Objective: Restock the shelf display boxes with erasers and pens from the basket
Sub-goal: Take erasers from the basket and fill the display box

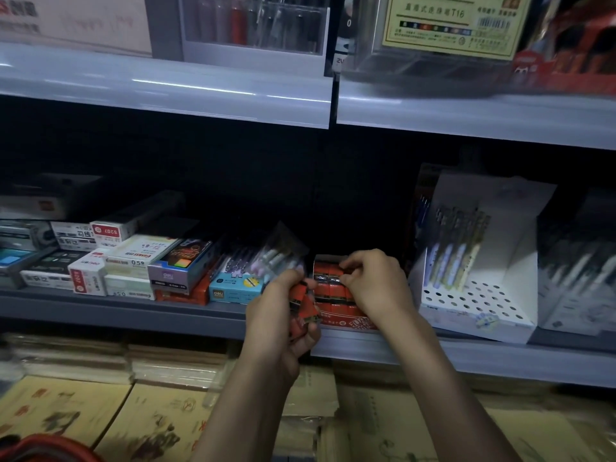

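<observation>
Left hand, erasers (deli box beside)

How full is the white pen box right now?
Mostly empty. The pen box has a few pens standing at its back left; the other holes are bare.

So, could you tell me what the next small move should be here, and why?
The right hand pinches a small red-and-black wrapped eraser at the red cardboard display box, while the left hand grips a bunch of matching erasers. I would probably lower the pinched one into its row first, then draw another.
</observation>
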